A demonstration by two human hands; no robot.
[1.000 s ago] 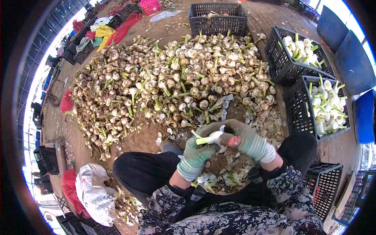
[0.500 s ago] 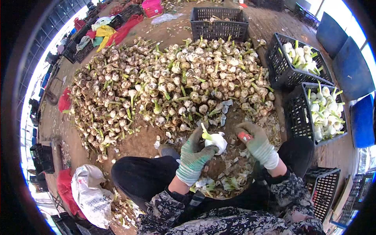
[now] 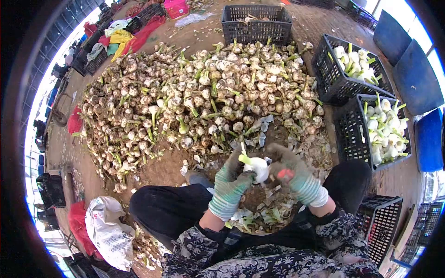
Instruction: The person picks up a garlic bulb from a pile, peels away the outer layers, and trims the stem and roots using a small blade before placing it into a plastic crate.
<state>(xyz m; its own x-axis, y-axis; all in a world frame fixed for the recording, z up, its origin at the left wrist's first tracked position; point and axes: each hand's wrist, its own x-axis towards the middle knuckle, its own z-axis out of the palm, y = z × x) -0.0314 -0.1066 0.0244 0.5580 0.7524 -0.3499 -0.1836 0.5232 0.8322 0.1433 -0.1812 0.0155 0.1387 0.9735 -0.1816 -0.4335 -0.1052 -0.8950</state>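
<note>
A peeled white garlic bulb [image 3: 257, 170] with a short green stem is held in my gloved left hand [image 3: 230, 185], its fingers and thumb around the bulb's left side. Just to the right, my gloved right hand [image 3: 296, 176] is curled, with a small red thing [image 3: 285, 174] showing at its fingers; motion blurs the fingertips. Beyond both hands lies a wide heap of unpeeled garlic [image 3: 204, 92]. Loose skins and trimmings [image 3: 269, 215] lie on the ground below the hands.
Two black crates [image 3: 330, 69] [image 3: 350, 134] of white garlic stand at the right. Another black crate [image 3: 256, 28] is behind the heap. A white sack [image 3: 109, 229] lies at the lower left, and an additional crate [image 3: 380, 227] stands at the lower right.
My right hand has moved left, closer to the garlic bulb. My left hand still holds the bulb in nearly the same place. The view has shifted slightly.
</note>
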